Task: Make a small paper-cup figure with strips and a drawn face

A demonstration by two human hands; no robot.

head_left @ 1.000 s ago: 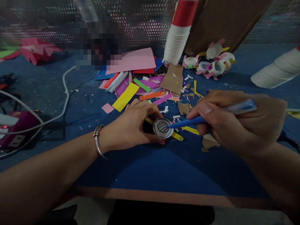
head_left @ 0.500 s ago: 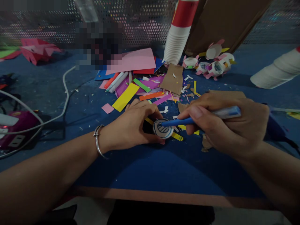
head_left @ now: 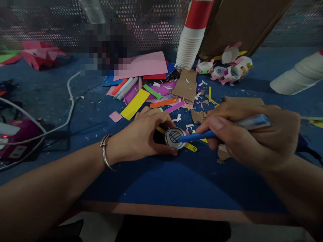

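My left hand [head_left: 148,132] grips a small white paper cup [head_left: 170,144] between thumb and fingers, its round face turned up towards me. Blue lines crossing in a grid [head_left: 174,135] mark that face. In my right hand [head_left: 242,134] is a blue marker [head_left: 199,135], held like a pen, with its tip at the lower right of the grid. Yellow paper strips [head_left: 191,147] stick out beside the cup. A torn piece of brown cardboard [head_left: 223,153] lies under the right hand's fingers.
Coloured paper [head_left: 143,65], felt pens [head_left: 126,88] and scraps lie behind my hands. A tall stack of paper cups [head_left: 190,43] stands at the back, with small cup figures [head_left: 232,72] to its right. A white cable [head_left: 72,97] and purple power strip [head_left: 21,141] are at left.
The marker tip has shifted right and down across the cup's face, the right hand moving right with it. Cross lines now show over the earlier stripes. My left hand has stayed put.
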